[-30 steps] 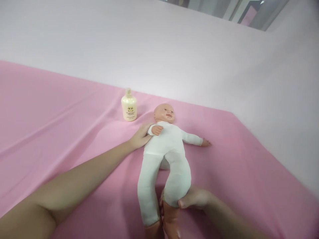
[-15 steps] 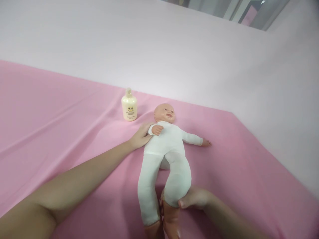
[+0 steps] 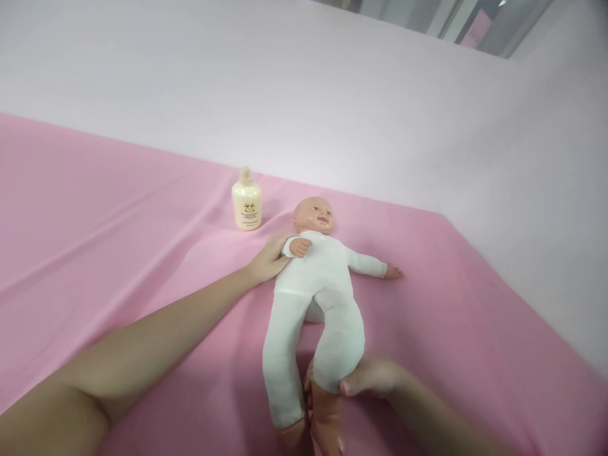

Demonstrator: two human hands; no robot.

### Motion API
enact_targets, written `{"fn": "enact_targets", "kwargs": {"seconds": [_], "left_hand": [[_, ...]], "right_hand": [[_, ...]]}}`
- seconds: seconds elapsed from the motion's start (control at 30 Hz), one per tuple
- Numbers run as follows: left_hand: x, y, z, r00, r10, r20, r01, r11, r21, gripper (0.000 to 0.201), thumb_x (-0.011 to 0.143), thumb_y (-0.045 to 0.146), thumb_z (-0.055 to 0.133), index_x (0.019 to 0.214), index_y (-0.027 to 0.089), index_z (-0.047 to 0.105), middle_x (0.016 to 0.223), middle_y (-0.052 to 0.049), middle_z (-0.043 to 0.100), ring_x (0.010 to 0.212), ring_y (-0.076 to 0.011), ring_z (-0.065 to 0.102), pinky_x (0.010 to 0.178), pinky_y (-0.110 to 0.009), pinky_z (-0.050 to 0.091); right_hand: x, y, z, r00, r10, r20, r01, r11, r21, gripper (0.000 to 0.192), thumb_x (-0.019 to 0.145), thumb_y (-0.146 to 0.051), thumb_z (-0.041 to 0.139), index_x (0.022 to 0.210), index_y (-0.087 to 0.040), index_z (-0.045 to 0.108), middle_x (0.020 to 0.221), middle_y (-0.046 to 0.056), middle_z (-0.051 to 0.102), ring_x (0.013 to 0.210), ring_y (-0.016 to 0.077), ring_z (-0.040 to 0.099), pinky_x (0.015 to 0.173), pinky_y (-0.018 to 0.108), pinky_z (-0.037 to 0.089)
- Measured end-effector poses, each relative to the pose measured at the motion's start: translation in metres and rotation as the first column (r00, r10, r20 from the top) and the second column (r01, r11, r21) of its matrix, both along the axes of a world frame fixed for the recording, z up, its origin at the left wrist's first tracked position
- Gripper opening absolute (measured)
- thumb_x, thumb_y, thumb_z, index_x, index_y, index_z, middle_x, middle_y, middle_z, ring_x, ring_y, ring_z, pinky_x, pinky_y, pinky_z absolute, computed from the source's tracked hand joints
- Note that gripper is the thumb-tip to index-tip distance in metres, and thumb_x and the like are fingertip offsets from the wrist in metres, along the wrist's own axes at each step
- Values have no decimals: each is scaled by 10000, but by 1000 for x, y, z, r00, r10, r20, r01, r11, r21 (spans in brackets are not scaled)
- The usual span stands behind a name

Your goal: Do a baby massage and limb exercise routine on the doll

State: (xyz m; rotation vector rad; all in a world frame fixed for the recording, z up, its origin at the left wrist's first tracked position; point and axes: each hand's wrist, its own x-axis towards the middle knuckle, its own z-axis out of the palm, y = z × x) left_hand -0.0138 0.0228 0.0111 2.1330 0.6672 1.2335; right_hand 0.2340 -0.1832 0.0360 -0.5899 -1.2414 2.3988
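A baby doll (image 3: 317, 284) in a white suit lies face up on the pink sheet (image 3: 118, 240), head toward the wall. My left hand (image 3: 268, 258) rests against the doll's shoulder and upper arm, fingers partly tucked behind it. My right hand (image 3: 369, 377) grips the doll's lower leg just above the bare foot, thumb on top. A cream lotion bottle (image 3: 246, 200) stands upright just left of the doll's head.
The pink sheet covers the whole surface and meets a pale wall (image 3: 332, 107) at the back and right. A window strip (image 3: 446, 22) shows at the top right.
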Motion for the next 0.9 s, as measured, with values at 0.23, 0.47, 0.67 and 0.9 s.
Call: {"fn": "enact_targets", "kwargs": {"seconds": [0.23, 0.47, 0.67, 0.9], "left_hand": [[0, 0, 0, 1000, 3, -12, -4, 1000, -9, 407, 1033, 473, 583, 1329, 196, 615, 1277, -129, 697, 1159, -298, 636, 1030, -482, 506], [1, -3, 5, 1000, -3, 3, 3, 1000, -15, 377, 1033, 452, 586, 1304, 193, 623, 1248, -130, 712, 1125, -293, 659, 1009, -474, 521], [1, -4, 7, 1000, -11, 28, 11, 1000, -4, 395, 1026, 466, 602, 1300, 183, 633, 1237, -131, 718, 1100, -291, 665, 996, -465, 524], [1, -3, 7, 1000, -22, 13, 22, 1000, -9, 378, 1030, 467, 595, 1277, 185, 637, 1200, -124, 722, 1068, -280, 668, 982, -455, 526]], "right_hand": [[-1, -2, 0, 1000, -29, 12, 29, 1000, -5, 531, 696, -531, 907, 1099, -193, 833, 1123, 114, 805, 1123, 297, 737, 1063, 381, 515], [-2, -1, 0, 1000, -18, 0, 18, 1000, 7, 505, 704, -542, 896, 1078, -207, 839, 1100, 105, 809, 1119, 299, 736, 1062, 389, 510], [-1, -2, 0, 999, -31, 13, 31, 999, -15, 543, 693, -529, 907, 1107, -187, 829, 1112, 121, 803, 1116, 300, 734, 1058, 388, 509], [-2, -1, -1, 1000, -27, 11, 28, 1000, -5, 523, 687, -541, 902, 1086, -208, 840, 1091, 104, 807, 1102, 294, 737, 1053, 379, 514]]}}
